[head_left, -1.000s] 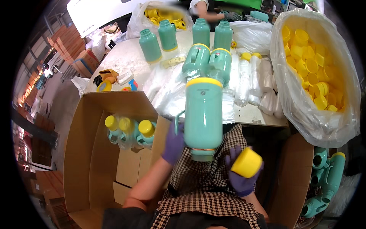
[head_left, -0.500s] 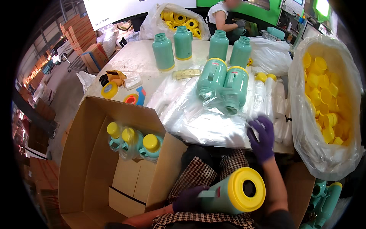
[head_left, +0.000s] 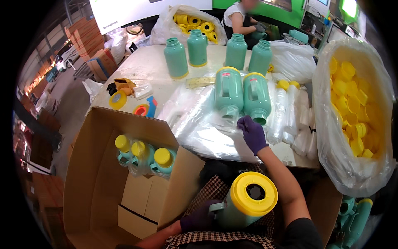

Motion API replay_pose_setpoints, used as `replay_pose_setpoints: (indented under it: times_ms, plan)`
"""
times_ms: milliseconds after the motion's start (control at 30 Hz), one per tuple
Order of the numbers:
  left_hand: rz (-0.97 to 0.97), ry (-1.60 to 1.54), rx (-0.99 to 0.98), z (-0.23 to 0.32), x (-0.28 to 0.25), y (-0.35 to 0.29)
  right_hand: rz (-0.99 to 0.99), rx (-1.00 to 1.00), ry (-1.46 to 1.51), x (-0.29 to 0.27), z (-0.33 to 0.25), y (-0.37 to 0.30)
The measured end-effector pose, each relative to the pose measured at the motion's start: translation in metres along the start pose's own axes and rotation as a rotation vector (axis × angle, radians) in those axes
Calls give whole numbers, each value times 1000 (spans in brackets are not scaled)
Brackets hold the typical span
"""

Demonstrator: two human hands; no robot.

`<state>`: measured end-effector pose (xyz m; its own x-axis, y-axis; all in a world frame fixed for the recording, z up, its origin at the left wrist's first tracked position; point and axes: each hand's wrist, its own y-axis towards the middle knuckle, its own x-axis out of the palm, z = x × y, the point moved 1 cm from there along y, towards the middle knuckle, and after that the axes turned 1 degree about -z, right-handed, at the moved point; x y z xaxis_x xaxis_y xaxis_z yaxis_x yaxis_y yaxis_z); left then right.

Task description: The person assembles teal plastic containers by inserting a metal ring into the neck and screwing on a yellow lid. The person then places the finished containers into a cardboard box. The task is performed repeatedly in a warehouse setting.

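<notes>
My left hand (head_left: 198,218), in a purple glove, grips a green flask (head_left: 233,216) by its handle side, low in front of my lap. Its yellow ring-shaped base (head_left: 240,195) with a dark centre faces up. Over the table, my right hand (head_left: 253,135), gloved too, has its fingers pinched together beside the neck of a lying green flask (head_left: 258,97). Whatever the pinch holds is too small to make out. Another green flask (head_left: 236,93) lies alongside. Under both spreads a stack of clear plastic bags (head_left: 219,139).
At my left, an open carton (head_left: 93,174) holds yellow-capped flasks (head_left: 163,157). Several uncapped flasks (head_left: 176,60) stand farther back. A large bag of yellow cups (head_left: 350,103) is on the right. Tape (head_left: 118,100) lies at the table's left. A co-worker (head_left: 240,20) sits beyond.
My right hand has moved left and its spread fingers have closed. The held flask has shifted left and tipped more upright. Clear film over the lying flasks' mouths has come down onto the stack.
</notes>
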<state>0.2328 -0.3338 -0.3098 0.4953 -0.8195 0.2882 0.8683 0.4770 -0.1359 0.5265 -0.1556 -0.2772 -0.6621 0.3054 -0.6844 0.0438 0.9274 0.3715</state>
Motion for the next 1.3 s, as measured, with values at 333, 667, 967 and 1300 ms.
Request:
replay_pose_setpoints:
  times_ms: [333,667,967,1300]
  plan:
    - [747,305,279,48,-67,109,-83,491,1381,40,-37,-86]
    - [374,173,440,60,-105,132,597,362,1971,9,13,-125]
    - [66,9,487,14,-26,45,545,508,2076,-42,-56,-232]
    - [-90,409,936,-27,49,52,268,433,2070,-93,-131,-282]
